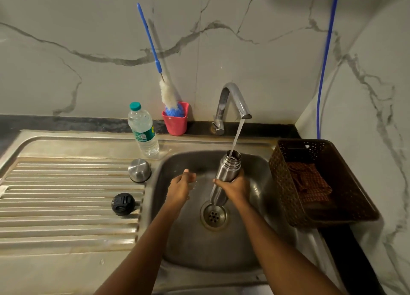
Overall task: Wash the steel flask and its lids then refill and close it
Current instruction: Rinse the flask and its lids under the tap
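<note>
My right hand (234,187) grips the steel flask (226,170) round its middle and holds it nearly upright over the sink basin (177,239). Its open mouth sits under the tap (233,101), and the running water falls into it. My left hand (180,185) hangs over the basin to the left of the flask with loosely curled fingers, holding nothing. The steel cup lid (139,170) stands upside down on the drainboard (66,195) beside the basin. The black inner lid (123,204) lies a little nearer on the drainboard.
A plastic water bottle (143,130) with a teal cap stands at the basin's back left corner. Behind it a pink holder (175,122) carries a blue-handled bottle brush (155,57). A brown basket (321,183) with a cloth sits right of the sink. A drain (213,216) lies in the basin floor.
</note>
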